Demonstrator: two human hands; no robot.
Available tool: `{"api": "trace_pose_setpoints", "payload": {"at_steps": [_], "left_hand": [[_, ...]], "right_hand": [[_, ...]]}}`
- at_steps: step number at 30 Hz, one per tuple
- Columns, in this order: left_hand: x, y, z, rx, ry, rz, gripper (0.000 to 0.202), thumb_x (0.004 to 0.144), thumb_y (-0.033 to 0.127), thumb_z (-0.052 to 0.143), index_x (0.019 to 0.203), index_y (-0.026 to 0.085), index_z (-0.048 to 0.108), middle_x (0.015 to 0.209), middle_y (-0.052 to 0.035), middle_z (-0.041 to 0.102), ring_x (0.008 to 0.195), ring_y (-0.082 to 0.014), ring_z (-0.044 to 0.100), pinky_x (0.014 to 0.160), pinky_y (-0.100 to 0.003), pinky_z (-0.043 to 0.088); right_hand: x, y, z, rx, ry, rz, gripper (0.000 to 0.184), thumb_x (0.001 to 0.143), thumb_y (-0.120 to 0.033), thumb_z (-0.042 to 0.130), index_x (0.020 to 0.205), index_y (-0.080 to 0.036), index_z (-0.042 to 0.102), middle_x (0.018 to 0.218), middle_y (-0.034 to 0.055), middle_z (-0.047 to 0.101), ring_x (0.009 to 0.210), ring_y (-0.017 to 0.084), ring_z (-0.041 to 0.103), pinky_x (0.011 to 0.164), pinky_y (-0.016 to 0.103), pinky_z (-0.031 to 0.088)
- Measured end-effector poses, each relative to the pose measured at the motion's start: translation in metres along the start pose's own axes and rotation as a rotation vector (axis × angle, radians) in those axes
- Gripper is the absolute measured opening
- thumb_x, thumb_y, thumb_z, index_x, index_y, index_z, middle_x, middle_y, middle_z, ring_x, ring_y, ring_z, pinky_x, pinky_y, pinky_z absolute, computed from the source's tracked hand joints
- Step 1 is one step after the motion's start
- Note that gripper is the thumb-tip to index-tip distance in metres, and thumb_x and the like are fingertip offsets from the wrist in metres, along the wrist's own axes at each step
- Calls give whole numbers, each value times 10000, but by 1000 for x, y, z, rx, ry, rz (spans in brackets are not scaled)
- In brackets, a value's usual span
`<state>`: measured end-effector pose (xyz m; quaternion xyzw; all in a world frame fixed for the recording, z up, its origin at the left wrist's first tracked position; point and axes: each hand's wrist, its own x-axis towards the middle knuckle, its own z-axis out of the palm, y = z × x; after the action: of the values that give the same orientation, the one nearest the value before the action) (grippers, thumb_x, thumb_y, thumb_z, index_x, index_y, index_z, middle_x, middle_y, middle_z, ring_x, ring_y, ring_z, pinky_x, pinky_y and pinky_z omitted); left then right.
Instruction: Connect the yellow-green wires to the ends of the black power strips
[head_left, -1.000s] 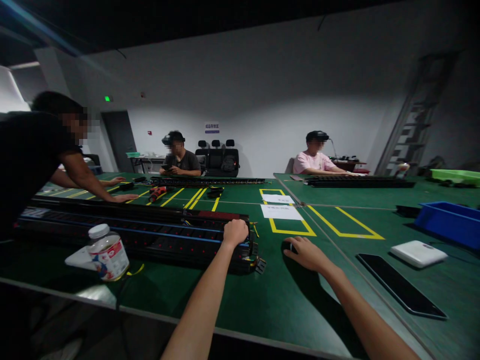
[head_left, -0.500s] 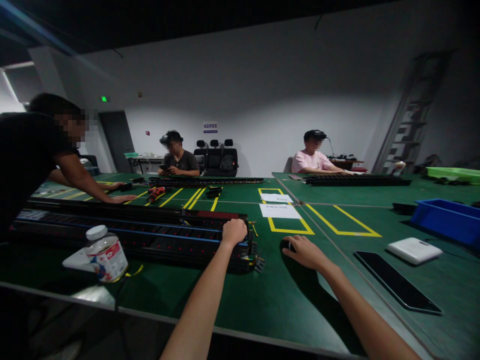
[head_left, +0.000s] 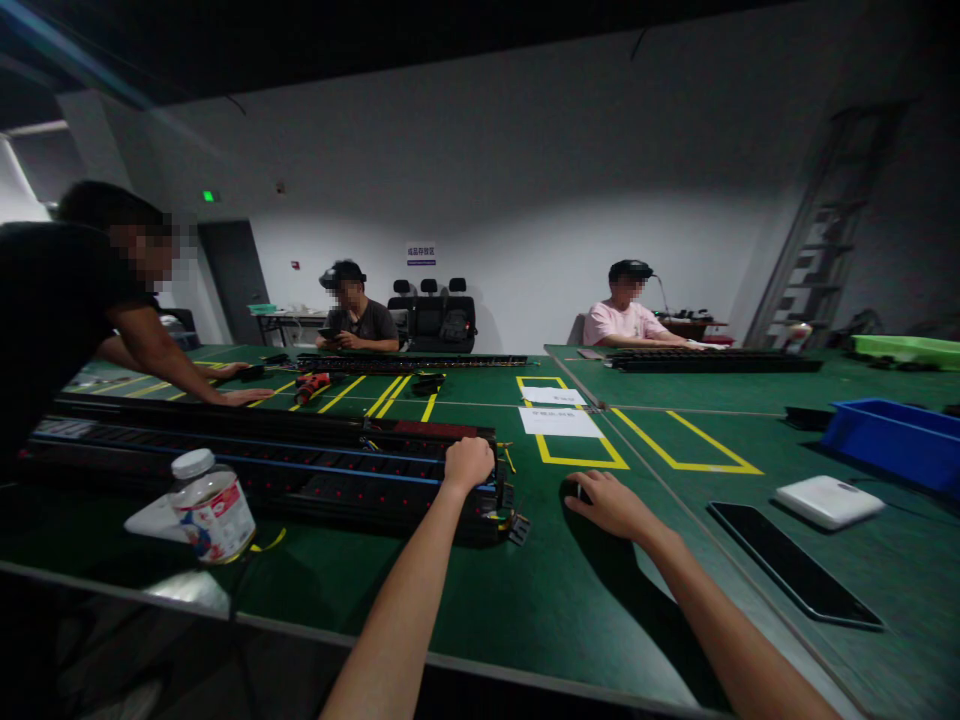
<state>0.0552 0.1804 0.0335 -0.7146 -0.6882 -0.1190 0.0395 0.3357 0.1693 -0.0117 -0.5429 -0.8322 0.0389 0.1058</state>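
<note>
left hand (head_left: 470, 463): curled into a fist on the right end of the long black assembly (head_left: 337, 490), cannot tell if gripping | right hand (head_left: 604, 503): half-curled at green table (head_left: 525, 600), contents unclear | assembly: flat on table, blue lengthwise strip, red dots, loose wire ends | jar (head_left: 216, 515) nearby

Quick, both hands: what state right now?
Left hand: closed, on the long black rack's end; grip hidden.
Right hand: partly curled over the green table; cannot tell if holding anything.
</note>
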Motion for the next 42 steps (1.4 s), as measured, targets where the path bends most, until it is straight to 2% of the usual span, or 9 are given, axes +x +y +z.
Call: {"api": "trace_pose_setpoints", "payload": {"at_steps": [6, 18, 24, 42], "left_hand": [[-1, 1, -3, -5, -16, 1, 421, 983, 272, 367, 1096, 199, 765, 1107, -146, 756, 1049, -277, 719, 943, -389, 541], [0, -1, -3, -20, -6, 19, 448, 974, 272, 342, 1081, 183, 768, 1091, -153, 758, 1021, -280, 723, 919, -399, 551], [0, 0, 0, -7, 18, 11, 422, 970, 270, 370, 1061, 187, 774, 1064, -149, 763, 1009, -289, 730, 902, -411, 560], [1, -1, 0, -14, 29, 14, 428, 967, 267, 367, 1048, 179, 778, 1052, -153, 763, 996, -297, 730, 890, -417, 561]], "right_hand": [[-1, 1, 1, 12, 23, -2, 421, 948, -423, 555, 1298, -214, 662, 1214, 163, 674, 1153, 327, 601, 980, 421, 458], [-2, -3, -3, -14, 1, -8, 468, 967, -416, 539, 1333, -139, 635, 1240, 196, 659, 1171, 328, 591, 981, 413, 450], [0, 0, 1, -12, 11, -2, 451, 957, -428, 550, 1321, -178, 641, 1237, 179, 661, 1164, 320, 595, 981, 423, 452], [0, -1, -1, -29, -12, 5, 478, 964, -457, 526, 1339, -180, 631, 1259, 179, 654, 1176, 320, 585, 978, 417, 460]]}}
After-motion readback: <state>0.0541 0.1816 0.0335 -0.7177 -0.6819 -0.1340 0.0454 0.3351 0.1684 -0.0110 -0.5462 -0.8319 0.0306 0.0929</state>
